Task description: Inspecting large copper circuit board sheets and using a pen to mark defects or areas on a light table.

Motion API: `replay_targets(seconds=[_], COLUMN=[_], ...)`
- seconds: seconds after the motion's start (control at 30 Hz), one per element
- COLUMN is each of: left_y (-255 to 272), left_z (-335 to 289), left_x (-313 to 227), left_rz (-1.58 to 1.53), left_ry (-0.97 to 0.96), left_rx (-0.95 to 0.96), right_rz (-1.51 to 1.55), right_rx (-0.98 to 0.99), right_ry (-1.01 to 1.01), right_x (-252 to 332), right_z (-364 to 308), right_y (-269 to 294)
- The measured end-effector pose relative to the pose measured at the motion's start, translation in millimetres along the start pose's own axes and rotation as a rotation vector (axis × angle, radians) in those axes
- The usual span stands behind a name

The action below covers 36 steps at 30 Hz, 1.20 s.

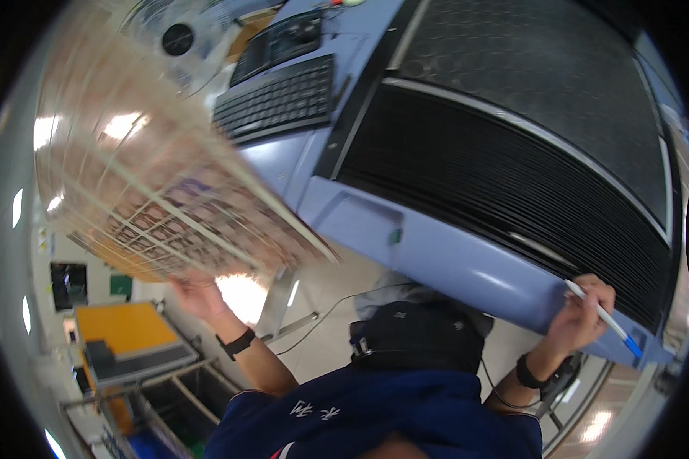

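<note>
My left hand (200, 300) grips the lower edge of a large flat printed panel (161, 176) with a glossy, light-reflecting surface. The panel stands tilted at the left and is smeared by motion; its far side is hidden. Closed around a white pen with a blue end (601, 312) is my right hand (582, 317), at the near right edge of a lavender-blue machine housing (467, 268). The pen's blue end points down and to the right. Just beyond that hand lies the machine's black ribbed section (497, 176).
A black keyboard (279, 98) and a dark device (279, 46) lie on the lavender-blue surface at the far left. Behind the panel stands a fan (177, 38). A yellow-topped cart (126, 336) is at the lower left. A thin cable (325, 314) runs across the floor.
</note>
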<state>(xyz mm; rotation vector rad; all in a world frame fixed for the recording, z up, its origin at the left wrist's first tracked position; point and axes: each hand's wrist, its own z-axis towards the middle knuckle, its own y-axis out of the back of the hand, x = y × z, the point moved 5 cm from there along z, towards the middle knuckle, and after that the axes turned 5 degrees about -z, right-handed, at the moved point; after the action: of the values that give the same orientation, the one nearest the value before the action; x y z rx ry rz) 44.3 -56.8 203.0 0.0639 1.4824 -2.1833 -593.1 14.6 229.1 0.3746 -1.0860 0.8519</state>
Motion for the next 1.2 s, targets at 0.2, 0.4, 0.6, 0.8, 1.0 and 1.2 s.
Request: replay_targets(seconds=[0.2,0.4,0.6,0.8,1.0,1.2], left_y=[92.1,245.6,241.0,201.6,135.6,135.0], left_z=[-124.5,-247.0,-248.3,-251.6,-143.5,-31.8], left_x=[-83.3,-67.3,-60.8,-31.9,49.4,104.4], left_rz=[0.086,0.326,0.325,0.811,1.964,2.445], left_ry=[-0.194,-0.282,-0.218,0.036,0.130,0.298], left_rx=[-0.422,-1.206,-1.260,-1.456,-0.721,-0.014], right_rz=[-0.043,-0.146,-0.218,-0.239,-0.258,-0.179], right_rx=[0.040,0.074,0.101,0.092,0.081,0.021], right_ry=[0.004,0.034,0.039,0.057,0.038,0.012], right_x=[-7.4,-2.2,0.2,2.7,-1.6,1.5], right_z=[6.8,9.7,2.8,4.3,8.1,12.0], right_y=[5.7,-0.6,-7.5,-9.7,-10.1,3.1])
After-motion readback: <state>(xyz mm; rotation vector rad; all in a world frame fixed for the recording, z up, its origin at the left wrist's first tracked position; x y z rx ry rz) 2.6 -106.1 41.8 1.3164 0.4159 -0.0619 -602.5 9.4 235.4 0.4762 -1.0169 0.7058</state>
